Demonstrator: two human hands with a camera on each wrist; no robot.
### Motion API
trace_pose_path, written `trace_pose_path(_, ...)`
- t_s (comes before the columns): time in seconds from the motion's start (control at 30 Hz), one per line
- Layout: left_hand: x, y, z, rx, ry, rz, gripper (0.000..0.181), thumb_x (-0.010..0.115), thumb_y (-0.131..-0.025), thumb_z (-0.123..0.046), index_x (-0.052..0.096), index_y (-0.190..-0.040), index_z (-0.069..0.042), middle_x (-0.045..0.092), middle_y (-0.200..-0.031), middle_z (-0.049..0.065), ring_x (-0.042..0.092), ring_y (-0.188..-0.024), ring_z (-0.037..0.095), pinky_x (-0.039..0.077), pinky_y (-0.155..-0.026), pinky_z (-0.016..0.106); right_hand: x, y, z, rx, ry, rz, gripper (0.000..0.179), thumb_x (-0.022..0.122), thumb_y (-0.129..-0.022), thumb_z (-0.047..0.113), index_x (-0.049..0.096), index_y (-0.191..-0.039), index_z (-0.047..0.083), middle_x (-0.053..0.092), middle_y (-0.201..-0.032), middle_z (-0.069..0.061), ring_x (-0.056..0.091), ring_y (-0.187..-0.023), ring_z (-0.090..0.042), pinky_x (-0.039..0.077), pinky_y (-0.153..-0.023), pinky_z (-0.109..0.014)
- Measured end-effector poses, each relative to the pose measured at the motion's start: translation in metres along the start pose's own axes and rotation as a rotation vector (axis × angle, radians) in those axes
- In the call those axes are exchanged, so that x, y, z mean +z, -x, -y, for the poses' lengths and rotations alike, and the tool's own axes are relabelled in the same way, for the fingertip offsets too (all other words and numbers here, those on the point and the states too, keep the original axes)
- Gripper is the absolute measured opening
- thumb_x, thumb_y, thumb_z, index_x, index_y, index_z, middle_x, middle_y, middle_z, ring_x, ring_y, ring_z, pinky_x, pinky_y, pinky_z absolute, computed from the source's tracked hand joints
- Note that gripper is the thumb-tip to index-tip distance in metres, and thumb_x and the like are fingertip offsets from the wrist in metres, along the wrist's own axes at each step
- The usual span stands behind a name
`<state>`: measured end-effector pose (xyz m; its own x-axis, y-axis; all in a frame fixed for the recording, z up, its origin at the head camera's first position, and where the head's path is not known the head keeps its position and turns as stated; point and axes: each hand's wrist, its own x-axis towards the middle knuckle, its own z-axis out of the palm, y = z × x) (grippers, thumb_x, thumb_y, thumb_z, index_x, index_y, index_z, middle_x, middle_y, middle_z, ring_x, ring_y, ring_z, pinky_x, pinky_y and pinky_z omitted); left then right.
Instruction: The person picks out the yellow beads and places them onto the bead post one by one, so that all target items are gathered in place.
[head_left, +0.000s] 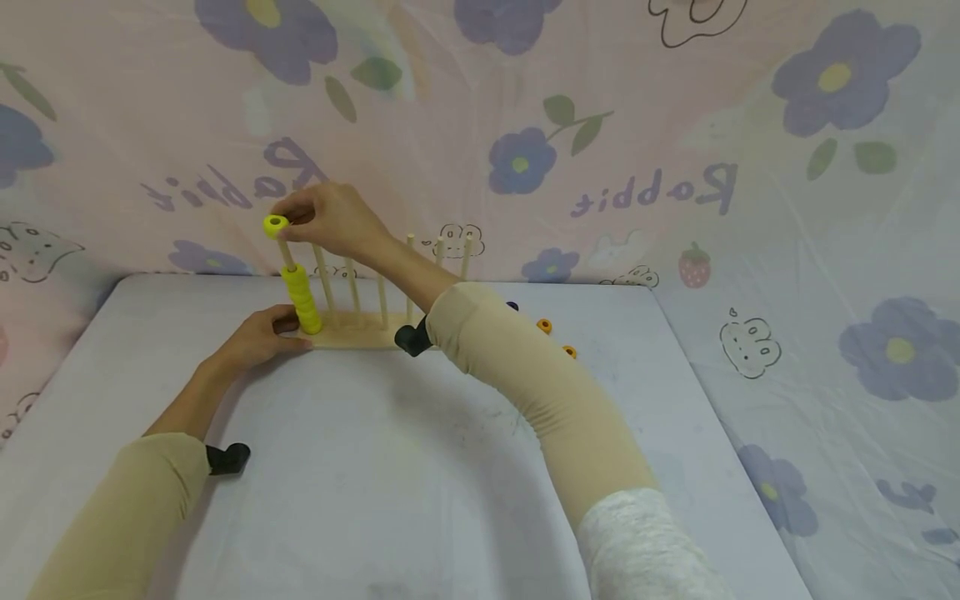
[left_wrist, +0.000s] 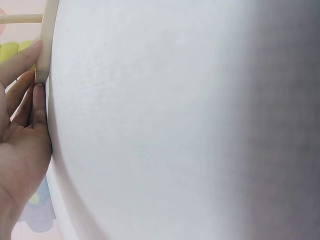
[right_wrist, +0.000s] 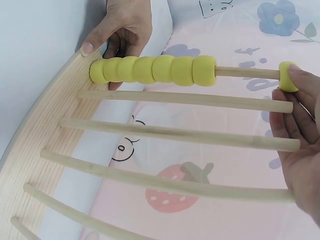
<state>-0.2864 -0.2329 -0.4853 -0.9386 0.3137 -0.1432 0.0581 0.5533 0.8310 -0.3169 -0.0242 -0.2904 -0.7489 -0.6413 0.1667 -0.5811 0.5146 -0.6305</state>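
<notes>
My right hand (head_left: 333, 218) pinches a yellow bead (right_wrist: 288, 76) at the tip of the leftmost wooden peg (right_wrist: 247, 73). Lower on that same peg sits a stack of several yellow beads (head_left: 302, 300). The peg stands upright in a pale wooden base (head_left: 352, 337), part of a peg rack whose other visible pegs (right_wrist: 180, 100) are bare. At the base's left end, my left hand (head_left: 258, 340) grips the wood, thumb at the front edge and fingers behind. The left wrist view shows this hand (left_wrist: 25, 150) at the base's corner.
Right of the rack, two orange beads (head_left: 544, 326) and a dark bead (head_left: 512, 307) lie on the white table (head_left: 337, 483), the dark one partly hidden by my right sleeve (head_left: 525, 375). A patterned cloth (head_left: 420, 108) hangs behind the table.
</notes>
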Motion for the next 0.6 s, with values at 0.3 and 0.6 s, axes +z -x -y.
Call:
trace_pose_path(0.3,0.0002,-0.0006,0.0022,-0.004,-0.009,0.0,0.088,0.078,-0.088,-0.028,0.027,-0.151,0.008,0.036,-0.151,0.03,0.037,-0.138,0.045,0.026,-0.117,0.057,0.0011,0.0001,0.0003,0.006,0.002,0.006,0.032,0.076,-0.09,0.021,0.072,-0.121,0.016,0.073,-0.112,0.01,0.065,-0.097,0.004,0.047,-0.083,-0.006)
trace_pose_path(0.6,0.0003,-0.0005,0.002,-0.006,-0.025,-0.005,0.09,0.078,-0.088,-0.03,0.027,-0.151,0.008,0.035,-0.151,0.03,0.037,-0.138,0.045,0.026,-0.117,0.057,-0.0009,0.0012,0.0,0.021,0.012,0.024,0.029,0.076,-0.09,0.023,0.074,-0.118,0.016,0.073,-0.11,0.01,0.065,-0.096,0.003,0.047,-0.083,-0.007)
